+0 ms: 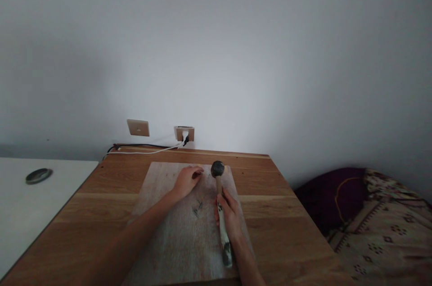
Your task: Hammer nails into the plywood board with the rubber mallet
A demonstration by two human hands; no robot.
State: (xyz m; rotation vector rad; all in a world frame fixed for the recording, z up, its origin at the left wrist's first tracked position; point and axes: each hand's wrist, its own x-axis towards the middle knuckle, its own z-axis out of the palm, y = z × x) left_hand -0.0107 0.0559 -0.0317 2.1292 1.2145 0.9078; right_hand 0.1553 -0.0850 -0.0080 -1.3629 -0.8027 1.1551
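Observation:
My right hand (229,214) is closed round the handle of a hammer (221,223). The hammer has a dark, rounded head, which points away from me, and a pale handle end with dark patches. Further left, my left hand (186,181) rests near the far part of a worn, whitish board (175,236). Its fingers are curled with the tips close together, and I cannot make out what is between them. Between my two hands, several small dark nails (197,208) lie loose on the board. The hammer head is just right of my left fingertips, apart from them.
The board lies on a wooden table (286,227) against a white wall. A socket with a white plug (185,134) and cables is behind it. At left, a white surface (20,214) bears a dark oval dish (38,175). Patterned cloth (388,232) lies at right.

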